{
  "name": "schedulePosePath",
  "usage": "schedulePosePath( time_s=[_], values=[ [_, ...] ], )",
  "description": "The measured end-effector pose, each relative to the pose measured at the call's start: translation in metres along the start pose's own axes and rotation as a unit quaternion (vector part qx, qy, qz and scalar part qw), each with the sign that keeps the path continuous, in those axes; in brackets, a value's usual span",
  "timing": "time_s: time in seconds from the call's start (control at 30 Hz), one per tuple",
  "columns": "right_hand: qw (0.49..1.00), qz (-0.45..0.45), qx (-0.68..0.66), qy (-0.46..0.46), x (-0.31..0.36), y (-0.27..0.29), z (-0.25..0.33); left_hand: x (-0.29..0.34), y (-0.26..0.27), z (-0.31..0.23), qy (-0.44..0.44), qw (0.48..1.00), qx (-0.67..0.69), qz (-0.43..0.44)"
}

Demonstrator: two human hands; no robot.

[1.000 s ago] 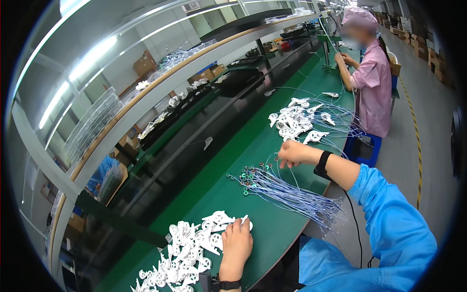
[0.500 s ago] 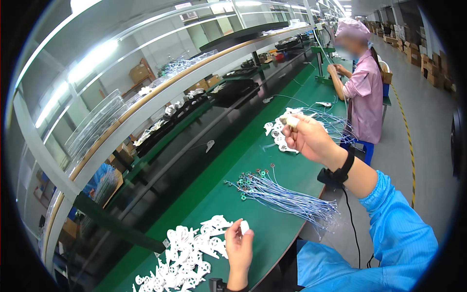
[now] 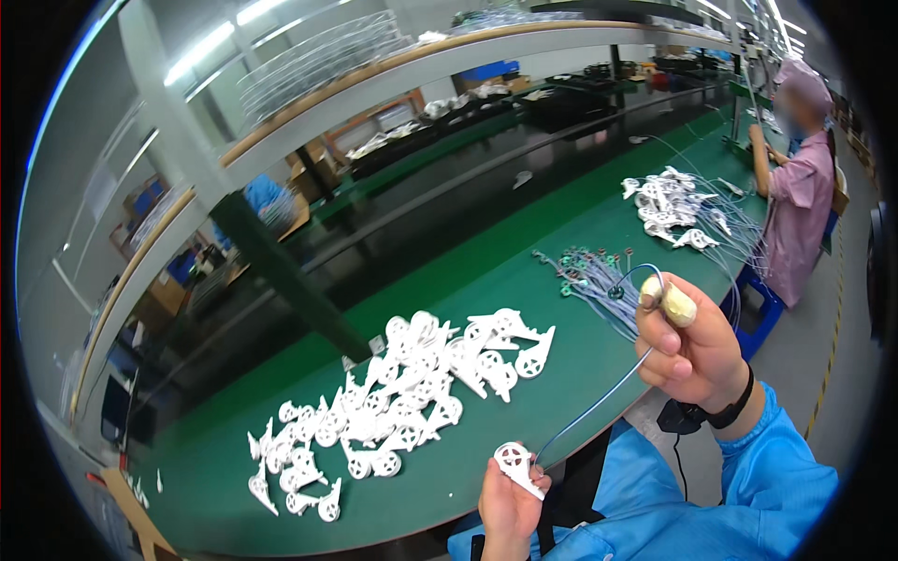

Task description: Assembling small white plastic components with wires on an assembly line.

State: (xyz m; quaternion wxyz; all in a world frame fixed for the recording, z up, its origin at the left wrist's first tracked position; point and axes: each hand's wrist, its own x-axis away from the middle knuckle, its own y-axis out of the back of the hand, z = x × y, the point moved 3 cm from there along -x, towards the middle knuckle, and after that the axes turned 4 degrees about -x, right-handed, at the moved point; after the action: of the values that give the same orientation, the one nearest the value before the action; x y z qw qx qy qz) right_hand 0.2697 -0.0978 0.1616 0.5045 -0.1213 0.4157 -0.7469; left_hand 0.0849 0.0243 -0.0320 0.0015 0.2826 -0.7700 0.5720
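My left hand (image 3: 510,505), low at the table's front edge, pinches a white plastic part (image 3: 514,458) with a round spoked head and a narrow tapering tail. My right hand (image 3: 697,351) is raised to the right, closed on a thin blue cable (image 3: 599,400). Pale yellow covers (image 3: 677,307) wrap its thumb and fingertip. From these fingers the cable arcs over to a small dark round end (image 3: 615,292), and its other run bends down to the left hand. Whether it joins the white part is hidden by the fingers.
Many similar white parts (image 3: 402,393) lie heaped on the green table (image 3: 393,510). Behind my right hand are a bundle of cables (image 3: 599,290) with round ends and another white pile (image 3: 666,201). A co-worker in pink (image 3: 804,196) works at the far right. A shelf post (image 3: 281,271) slants down at the left.
The view has swung left, bringing more of the near white heap into sight. My hands are closer together. The white part and the cable between my hands now show plainly.
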Motion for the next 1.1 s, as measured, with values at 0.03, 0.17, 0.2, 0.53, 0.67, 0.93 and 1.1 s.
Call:
schedulePosePath(
  time_s=[0.03, 0.17, 0.2, 0.53, 0.67, 0.93, 1.1],
  values=[
    [1.000, 0.008, -0.011, 0.004, -0.001, 0.001, -0.008, 0.004, 0.001, -0.001, 0.011, 0.999, 0.028, 0.013],
    [1.000, 0.000, -0.017, 0.009, -0.004, 0.010, -0.025, 0.017, 0.000, 0.001, 0.027, 0.999, 0.039, 0.019],
    [1.000, -0.002, -0.020, 0.016, -0.004, 0.012, -0.026, 0.017, 0.002, 0.003, 0.025, 0.999, 0.042, 0.019],
    [0.999, -0.004, -0.026, 0.039, -0.001, 0.007, -0.016, 0.007, -0.001, 0.017, 0.095, 0.994, 0.034, 0.034],
    [0.999, 0.000, -0.026, 0.024, 0.000, 0.015, -0.018, 0.003, -0.005, 0.015, 0.077, 0.996, 0.032, 0.033],
    [0.997, -0.036, 0.008, 0.065, 0.009, 0.037, -0.011, 0.002, -0.009, 0.011, 0.092, 0.991, 0.086, 0.047],
    [0.993, 0.004, 0.071, 0.094, 0.015, 0.045, -0.002, 0.001, -0.011, 0.009, 0.092, 0.991, 0.083, 0.042]
  ],
)
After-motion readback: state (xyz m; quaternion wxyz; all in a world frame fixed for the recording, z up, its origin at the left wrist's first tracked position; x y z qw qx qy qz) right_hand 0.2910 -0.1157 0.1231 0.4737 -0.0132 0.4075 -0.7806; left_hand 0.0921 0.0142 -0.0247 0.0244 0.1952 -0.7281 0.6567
